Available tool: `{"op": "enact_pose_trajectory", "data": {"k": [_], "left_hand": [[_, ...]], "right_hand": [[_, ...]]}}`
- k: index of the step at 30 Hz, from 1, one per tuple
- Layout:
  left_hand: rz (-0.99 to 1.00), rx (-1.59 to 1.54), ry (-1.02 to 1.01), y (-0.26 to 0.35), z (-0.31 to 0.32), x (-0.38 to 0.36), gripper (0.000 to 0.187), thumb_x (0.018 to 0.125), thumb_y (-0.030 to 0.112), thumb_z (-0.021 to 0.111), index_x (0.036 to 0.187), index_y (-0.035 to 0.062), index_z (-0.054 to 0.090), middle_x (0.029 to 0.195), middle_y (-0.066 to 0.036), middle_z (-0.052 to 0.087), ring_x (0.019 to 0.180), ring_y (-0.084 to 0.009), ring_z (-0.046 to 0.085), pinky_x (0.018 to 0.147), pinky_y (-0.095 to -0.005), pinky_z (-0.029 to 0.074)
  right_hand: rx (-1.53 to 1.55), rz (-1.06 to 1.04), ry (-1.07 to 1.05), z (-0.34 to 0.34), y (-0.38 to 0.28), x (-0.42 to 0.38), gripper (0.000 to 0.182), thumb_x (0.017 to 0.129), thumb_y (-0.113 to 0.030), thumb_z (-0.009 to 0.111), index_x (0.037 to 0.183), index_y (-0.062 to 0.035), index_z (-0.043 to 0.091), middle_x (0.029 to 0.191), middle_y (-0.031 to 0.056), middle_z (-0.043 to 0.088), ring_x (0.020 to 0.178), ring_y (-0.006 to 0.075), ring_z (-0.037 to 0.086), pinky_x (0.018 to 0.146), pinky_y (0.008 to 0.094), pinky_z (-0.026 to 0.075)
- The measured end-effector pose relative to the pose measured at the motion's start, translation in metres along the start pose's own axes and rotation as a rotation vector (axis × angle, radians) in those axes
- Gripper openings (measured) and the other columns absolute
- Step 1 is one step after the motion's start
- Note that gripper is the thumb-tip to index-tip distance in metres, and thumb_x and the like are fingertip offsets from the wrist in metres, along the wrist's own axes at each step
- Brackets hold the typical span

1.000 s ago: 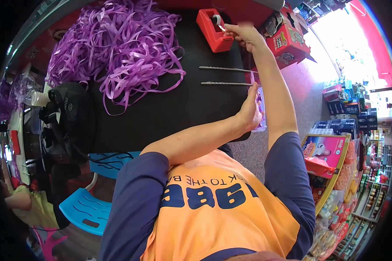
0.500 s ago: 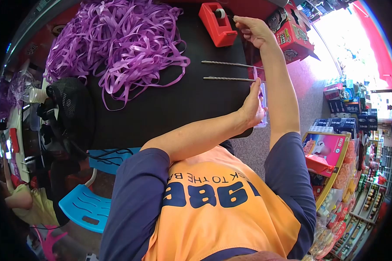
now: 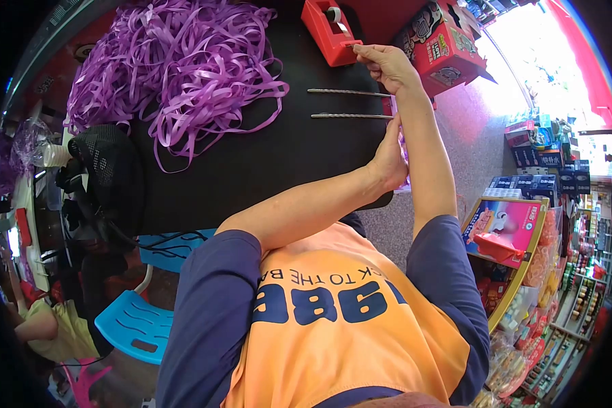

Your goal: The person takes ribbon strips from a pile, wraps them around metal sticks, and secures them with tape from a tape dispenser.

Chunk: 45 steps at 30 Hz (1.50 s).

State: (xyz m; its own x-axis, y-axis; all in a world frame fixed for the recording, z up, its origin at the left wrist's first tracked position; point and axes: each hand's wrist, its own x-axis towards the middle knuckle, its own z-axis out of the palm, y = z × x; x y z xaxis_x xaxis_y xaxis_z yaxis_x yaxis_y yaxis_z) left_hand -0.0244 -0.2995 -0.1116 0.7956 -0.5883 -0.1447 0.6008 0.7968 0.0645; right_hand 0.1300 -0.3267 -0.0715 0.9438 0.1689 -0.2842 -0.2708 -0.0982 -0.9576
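fingers [image 3: 372, 53] pinched together on right hand [image 3: 393, 70] at red plastic tape dispenser [image 3: 328, 39], can't tell on left hand [image 3: 389, 163], big loose purple ribbon heap [image 3: 207, 64] untouched tbh

On the surface [image 3: 231, 170], the ribbons [image 3: 204, 75] lie left of the tape holder [image 3: 328, 37]. Two sticks [image 3: 350, 115] lie in front of it. A box [image 3: 445, 54] is to its right.
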Motion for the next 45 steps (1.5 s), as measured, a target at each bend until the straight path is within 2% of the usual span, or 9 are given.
{"op": "enact_pose_trajectory", "data": {"k": [7, 12, 16, 18, 23, 26, 31, 40, 45], "left_hand": [[0.015, -0.061, 0.005, 0.003, 0.008, -0.006, 0.051, 0.091, 0.053, 0.044, 0.126, 0.0164, 0.043, 0.121, 0.000, 0.051, 0.113, -0.0199, 0.049, 0.096, -0.0413, 0.040], [-0.001, -0.010, -0.008, 0.000, -0.005, 0.001, 0.049, 0.091, 0.052, 0.043, 0.127, 0.0181, 0.042, 0.121, -0.001, 0.050, 0.115, -0.0204, 0.047, 0.098, -0.0425, 0.037], [0.071, 0.082, 0.330, -0.007, -0.003, 0.005, 0.049, 0.089, 0.051, 0.048, 0.128, 0.0213, 0.041, 0.122, -0.001, 0.048, 0.124, -0.0233, 0.035, 0.105, -0.0442, 0.025], [0.061, 0.098, 0.303, -0.007, -0.007, 0.005, 0.045, 0.088, 0.049, 0.050, 0.124, 0.0225, 0.043, 0.119, 0.000, 0.049, 0.121, -0.0227, 0.035, 0.102, -0.0441, 0.025], [0.079, 0.133, 0.170, -0.007, -0.016, 0.007, 0.019, 0.088, 0.037, 0.054, 0.101, 0.0242, 0.048, 0.100, 0.001, 0.048, 0.092, -0.0173, 0.040, 0.082, -0.0384, 0.032], [0.081, 0.204, 0.127, -0.006, -0.015, 0.005, 0.022, 0.086, 0.028, 0.059, 0.104, 0.0237, 0.046, 0.102, 0.000, 0.048, 0.094, -0.0173, 0.040, 0.082, -0.0380, 0.033], [0.062, 0.245, 0.131, -0.004, -0.015, 0.003, 0.061, 0.087, 0.014, 0.058, 0.137, 0.0235, 0.024, 0.107, -0.001, 0.045, 0.093, -0.0155, 0.040, 0.083, -0.0383, 0.035], [0.065, 0.303, 0.190, -0.004, -0.015, 0.003, 0.048, 0.089, 0.009, 0.055, 0.130, 0.0224, 0.033, 0.098, -0.001, 0.050, 0.082, -0.0129, 0.045, 0.079, -0.0360, 0.037], [0.054, 0.353, 0.219, -0.004, -0.011, 0.002, 0.045, 0.090, 0.008, 0.053, 0.128, 0.0230, 0.035, 0.095, -0.001, 0.052, 0.081, -0.0122, 0.046, 0.077, -0.0354, 0.038]], "right_hand": [[-0.197, -0.229, 0.082, 0.004, 0.010, 0.006, 0.022, 0.080, -0.024, 0.072, 0.079, -0.0022, 0.068, 0.069, -0.0001, 0.063, 0.058, 0.0055, 0.053, 0.053, 0.0181, 0.039], [-0.811, -0.414, 0.213, 0.008, 0.005, -0.011, 0.024, 0.081, -0.021, 0.068, 0.085, 0.0025, 0.069, 0.071, 0.0038, 0.065, 0.065, 0.0098, 0.059, 0.063, 0.0224, 0.045], [-0.279, -0.136, 0.036, -0.009, -0.006, -0.046, 0.028, 0.087, -0.027, 0.062, 0.090, -0.0001, 0.069, 0.075, 0.0007, 0.065, 0.073, 0.0059, 0.057, 0.065, 0.0205, 0.042], [-0.192, -0.115, -0.046, -0.036, 0.002, -0.060, 0.027, 0.088, -0.024, 0.060, 0.097, 0.0005, 0.067, 0.083, 0.0032, 0.066, 0.080, 0.0063, 0.058, 0.070, 0.0207, 0.044], [-0.446, -0.133, -0.081, -0.073, 0.011, -0.113, 0.023, 0.084, -0.014, 0.063, 0.100, 0.0014, 0.066, 0.088, 0.0045, 0.066, 0.084, 0.0102, 0.061, 0.079, 0.0228, 0.046], [-0.596, -0.109, -0.083, -0.085, 0.024, -0.133, 0.023, 0.083, -0.012, 0.063, 0.100, 0.0023, 0.066, 0.088, 0.0050, 0.066, 0.082, 0.0105, 0.061, 0.079, 0.0235, 0.046], [-0.655, -0.200, 0.034, -0.083, 0.037, -0.152, 0.021, 0.080, -0.009, 0.063, 0.097, 0.0032, 0.066, 0.079, 0.0063, 0.067, 0.073, 0.0093, 0.062, 0.070, 0.0229, 0.049], [-0.594, -0.103, 0.009, -0.085, 0.039, -0.166, 0.028, 0.082, -0.013, 0.063, 0.106, 0.0019, 0.064, 0.079, 0.0053, 0.066, 0.074, 0.0083, 0.060, 0.070, 0.0222, 0.048], [-0.512, -0.208, 0.237, -0.092, 0.056, -0.174, 0.025, 0.085, -0.020, 0.065, 0.100, 0.0000, 0.067, 0.085, 0.0031, 0.067, 0.082, 0.0083, 0.060, 0.077, 0.0244, 0.046]]}}
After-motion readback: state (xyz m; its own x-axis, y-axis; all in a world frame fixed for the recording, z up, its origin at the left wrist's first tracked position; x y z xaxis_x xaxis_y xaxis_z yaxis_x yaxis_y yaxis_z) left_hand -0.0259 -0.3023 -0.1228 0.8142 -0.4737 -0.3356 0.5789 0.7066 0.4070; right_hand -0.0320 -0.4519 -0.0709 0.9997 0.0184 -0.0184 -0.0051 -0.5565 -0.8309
